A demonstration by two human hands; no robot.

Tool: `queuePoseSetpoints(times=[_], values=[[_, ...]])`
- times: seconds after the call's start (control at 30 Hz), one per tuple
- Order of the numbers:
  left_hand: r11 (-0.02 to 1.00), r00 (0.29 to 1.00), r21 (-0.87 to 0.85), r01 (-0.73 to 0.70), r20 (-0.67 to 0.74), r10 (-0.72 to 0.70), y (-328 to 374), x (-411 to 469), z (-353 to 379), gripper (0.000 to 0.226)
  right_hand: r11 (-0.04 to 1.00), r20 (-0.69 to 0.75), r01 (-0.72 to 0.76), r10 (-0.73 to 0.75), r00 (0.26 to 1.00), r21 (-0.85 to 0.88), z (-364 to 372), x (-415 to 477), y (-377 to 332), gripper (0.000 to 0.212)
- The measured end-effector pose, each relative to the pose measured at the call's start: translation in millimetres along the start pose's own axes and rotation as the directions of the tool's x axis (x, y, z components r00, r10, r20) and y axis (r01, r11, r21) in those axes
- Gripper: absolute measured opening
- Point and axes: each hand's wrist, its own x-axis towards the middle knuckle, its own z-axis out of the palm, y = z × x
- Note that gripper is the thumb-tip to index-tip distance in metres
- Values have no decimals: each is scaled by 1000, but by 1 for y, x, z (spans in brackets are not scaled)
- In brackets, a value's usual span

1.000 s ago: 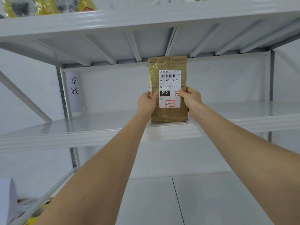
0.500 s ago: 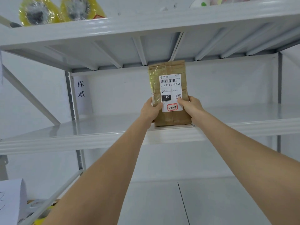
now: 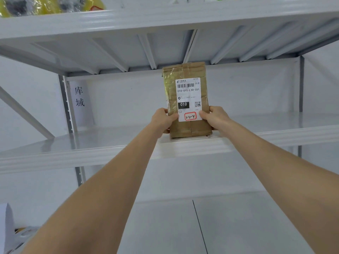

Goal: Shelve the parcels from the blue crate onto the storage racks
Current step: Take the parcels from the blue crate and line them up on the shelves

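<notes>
Three rack levels show in the head view. The top shelf [image 3: 128, 21] carries yellow packs [image 3: 45, 4] at its left end. Its ribbed underside hangs just above the parcel [image 3: 187, 99]. The middle shelf [image 3: 73, 143] bears only the parcel. A seam line runs across the bottom shelf [image 3: 238, 226]. A white sign [image 3: 79, 97] with two printed characters hangs beside the left post [image 3: 67, 103], and a diagonal brace [image 3: 23, 114] crosses further left.

The parcel is a brown paper pack standing upright with its base on the front edge of the middle shelf. Its white label [image 3: 189, 99] faces the camera and reads 010. The left hand [image 3: 162, 121] grips the lower left edge of the parcel. The right hand [image 3: 215, 118] grips the lower right edge, with the thumb on the label. Both forearms reach up from below.
</notes>
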Motion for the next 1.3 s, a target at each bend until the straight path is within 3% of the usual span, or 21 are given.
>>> queuePoseSetpoints(times=[0.23, 0.33, 0.5, 1.3], values=[[999, 995, 42, 4, 96, -8, 6, -4, -15, 44, 998, 19, -23, 22, 1000, 53, -3, -5, -5, 31], [996, 998, 90, 1, 69, -7, 5, -2, -17, 59, 999, -86, -5, 1, 996, -53, 0, -4, -5, 40], [999, 996, 48, -7, 87, 3, -2, 0, -16, 37, 958, -146, 72, -116, 983, -276, 6, -11, -9, 44], [997, 999, 81, 20, 45, -24, -8, 24, -11, 37, 956, -118, 60, -97, 988, -286, 17, 8, -9, 42]])
